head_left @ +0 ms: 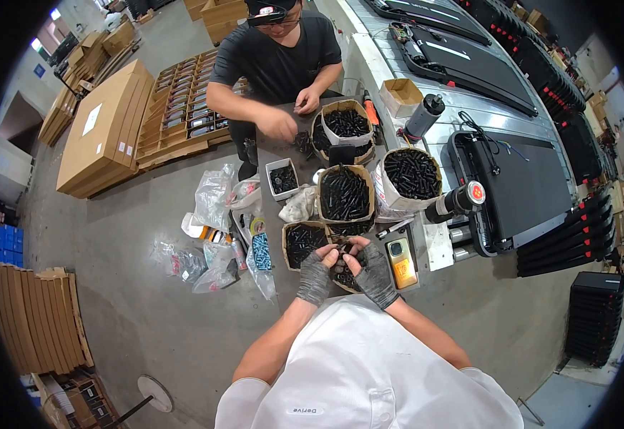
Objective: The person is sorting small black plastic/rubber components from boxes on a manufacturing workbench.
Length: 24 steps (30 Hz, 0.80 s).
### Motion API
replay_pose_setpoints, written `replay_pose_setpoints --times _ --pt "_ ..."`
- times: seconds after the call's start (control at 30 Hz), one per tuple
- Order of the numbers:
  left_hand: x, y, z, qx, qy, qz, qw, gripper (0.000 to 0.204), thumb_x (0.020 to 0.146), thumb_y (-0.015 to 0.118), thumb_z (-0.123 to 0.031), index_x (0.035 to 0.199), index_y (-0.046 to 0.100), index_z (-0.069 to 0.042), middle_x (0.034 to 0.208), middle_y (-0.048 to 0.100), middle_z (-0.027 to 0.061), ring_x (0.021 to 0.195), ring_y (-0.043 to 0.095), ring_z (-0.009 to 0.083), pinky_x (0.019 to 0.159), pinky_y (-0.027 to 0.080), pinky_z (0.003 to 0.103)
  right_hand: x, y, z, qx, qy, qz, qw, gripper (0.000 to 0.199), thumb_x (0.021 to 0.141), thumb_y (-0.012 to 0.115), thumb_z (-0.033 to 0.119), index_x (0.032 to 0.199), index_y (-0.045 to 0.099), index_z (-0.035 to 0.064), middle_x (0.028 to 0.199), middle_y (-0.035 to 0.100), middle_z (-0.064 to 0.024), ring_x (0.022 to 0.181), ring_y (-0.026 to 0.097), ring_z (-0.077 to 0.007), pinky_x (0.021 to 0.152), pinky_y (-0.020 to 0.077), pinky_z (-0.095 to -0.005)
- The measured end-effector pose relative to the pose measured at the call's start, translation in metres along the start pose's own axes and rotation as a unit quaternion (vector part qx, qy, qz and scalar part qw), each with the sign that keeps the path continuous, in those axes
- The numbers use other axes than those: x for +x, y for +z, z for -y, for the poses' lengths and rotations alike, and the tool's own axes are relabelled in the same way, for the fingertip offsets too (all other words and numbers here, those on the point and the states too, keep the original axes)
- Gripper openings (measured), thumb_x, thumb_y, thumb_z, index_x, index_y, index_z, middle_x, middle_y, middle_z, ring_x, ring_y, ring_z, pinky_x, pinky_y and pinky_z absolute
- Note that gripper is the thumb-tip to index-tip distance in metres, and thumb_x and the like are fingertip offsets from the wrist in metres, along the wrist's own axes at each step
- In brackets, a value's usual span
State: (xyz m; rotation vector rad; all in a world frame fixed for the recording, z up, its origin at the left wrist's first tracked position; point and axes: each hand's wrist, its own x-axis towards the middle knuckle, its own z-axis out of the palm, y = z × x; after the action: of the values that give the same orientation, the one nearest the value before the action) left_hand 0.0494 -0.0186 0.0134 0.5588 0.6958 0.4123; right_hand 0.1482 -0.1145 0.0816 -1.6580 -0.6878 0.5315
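Both hands wear grey fingerless gloves and meet over a box of small black parts (343, 280) at the table's near edge. My left hand (316, 276) is closed, thumb and fingertips pinched together. Close beside it, my right hand (374, 274) is closed the same way, its thumb pointing toward the left thumb. Whatever lies between the fingertips is too small and dark to name. Left of my hands stands a box of black screw-like pieces (305, 242). Beyond them is a fuller box of black cylindrical parts (343, 194).
A phone (401, 263) lies right of my hands, near a black cylinder with a red cap (462, 200). Bags of blue screws (261, 252) and clear plastic bags (215, 193) hang over the left. Across the table a co-worker (276, 71) handles small parts. A conveyor (426, 93) carries black panels.
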Motion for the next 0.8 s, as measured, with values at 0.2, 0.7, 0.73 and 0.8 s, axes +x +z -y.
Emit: replay_pose_setpoints --times 0.2,0.7,0.73,0.8 --pt "0.004 -0.003 0.006 -0.001 0.012 0.035 0.999 0.026 0.088 0.066 -0.013 0.112 0.062 -0.003 0.104 0.066 0.0076 0.092 0.062 0.0187 0.084 0.051 0.031 0.008 -0.005 0.007 -0.063 -0.006 0.032 0.997 0.023 0.087 0.060 0.007 0.108 0.057 -0.0006 0.091 0.060 -0.0073 0.085 0.057 -0.0144 0.078 0.0471 -0.0275" --pt "0.004 0.013 -0.010 0.118 0.061 0.090 0.987 0.041 0.087 0.066 -0.014 0.125 0.056 0.000 0.105 0.063 0.0068 0.092 0.059 0.0141 0.078 0.049 0.026 0.047 -0.032 0.021 -0.205 -0.090 0.118 0.968 0.015 0.082 0.063 0.006 0.097 0.063 0.0024 0.089 0.064 -0.0120 0.085 0.063 -0.0249 0.075 0.0494 -0.0334" --pt "0.005 0.013 -0.013 0.117 0.062 0.091 0.987 0.041 0.087 0.066 -0.014 0.125 0.056 0.000 0.105 0.063 0.0068 0.092 0.059 0.0141 0.078 0.049 0.026 0.063 -0.037 0.016 -0.212 -0.123 0.115 0.963 0.016 0.081 0.062 0.005 0.097 0.062 0.0022 0.088 0.064 -0.0130 0.085 0.063 -0.0291 0.076 0.0497 -0.0351" --pt "0.002 0.005 -0.020 0.096 -0.015 0.025 0.995 0.040 0.088 0.065 -0.013 0.124 0.055 0.002 0.106 0.064 0.0093 0.088 0.062 0.0157 0.076 0.051 0.028 0.099 -0.042 0.022 -0.261 -0.129 0.110 0.950 0.011 0.082 0.058 0.006 0.093 0.060 0.0024 0.088 0.063 -0.0149 0.080 0.062 -0.0332 0.073 0.0499 -0.0387"
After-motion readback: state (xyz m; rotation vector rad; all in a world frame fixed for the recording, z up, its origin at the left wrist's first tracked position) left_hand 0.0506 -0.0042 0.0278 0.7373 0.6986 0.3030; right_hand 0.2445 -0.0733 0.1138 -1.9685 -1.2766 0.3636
